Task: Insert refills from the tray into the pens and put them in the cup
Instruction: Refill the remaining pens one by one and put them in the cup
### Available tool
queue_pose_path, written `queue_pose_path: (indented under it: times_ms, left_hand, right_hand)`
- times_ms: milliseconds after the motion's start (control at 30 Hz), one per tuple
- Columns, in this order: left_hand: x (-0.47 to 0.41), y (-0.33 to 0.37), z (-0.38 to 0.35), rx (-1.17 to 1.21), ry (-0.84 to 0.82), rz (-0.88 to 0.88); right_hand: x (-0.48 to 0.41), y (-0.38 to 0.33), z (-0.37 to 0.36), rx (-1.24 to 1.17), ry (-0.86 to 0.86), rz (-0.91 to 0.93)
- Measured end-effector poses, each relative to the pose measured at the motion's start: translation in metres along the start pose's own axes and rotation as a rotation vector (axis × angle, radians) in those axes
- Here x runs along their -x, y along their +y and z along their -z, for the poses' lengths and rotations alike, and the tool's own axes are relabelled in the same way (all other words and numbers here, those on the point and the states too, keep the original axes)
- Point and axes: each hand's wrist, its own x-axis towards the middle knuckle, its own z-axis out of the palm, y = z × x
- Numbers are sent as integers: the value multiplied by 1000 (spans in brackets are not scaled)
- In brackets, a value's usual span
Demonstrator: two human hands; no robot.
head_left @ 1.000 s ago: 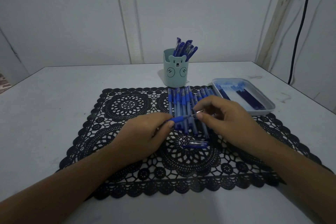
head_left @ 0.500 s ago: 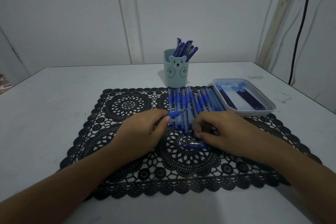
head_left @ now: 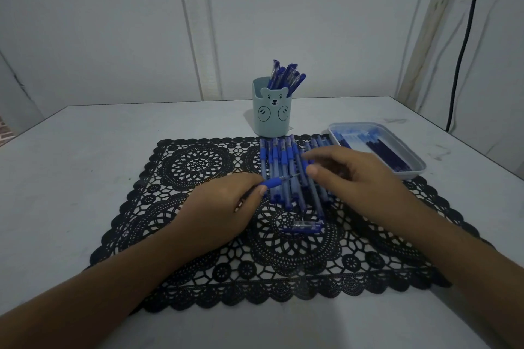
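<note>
My left hand [head_left: 224, 207] grips a pen [head_left: 272, 182] by its blue grip, the metal tip pointing right over a row of several blue pens [head_left: 286, 159] lying on the black lace mat [head_left: 198, 167]. My right hand [head_left: 351, 178] hovers over the right part of that row, fingers loosely bent and holding nothing that I can see. A loose pen cap [head_left: 302, 227] lies on the mat below the row. The light blue bear cup [head_left: 272, 119] stands behind the row with several capped pens [head_left: 285, 76] in it. The tray [head_left: 418, 168] at the right holds several dark refills [head_left: 388, 154].
The white table [head_left: 85, 150] runs to a wall at the back. A black cable [head_left: 465, 45] hangs down the wall at the far right, behind the tray.
My right hand has risen from the mat near the loose cap and moved up and to the right, over the pen row. My left hand still holds its pen in about the same place.
</note>
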Motion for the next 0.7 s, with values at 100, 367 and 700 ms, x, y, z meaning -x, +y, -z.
queue_pose_path:
  times_ms: [100,367,700]
  left_hand:
    - [0,2,1,-41,-22,-54]
    - [-2,2,1,46,-20,168]
    - [-4,1,2,53,36,231]
  right_hand:
    - [3,-1,-9,46,-79,8]
    - [-10,17,11,-318,180,-225]
    - [-17,48,28,18,711,-129]
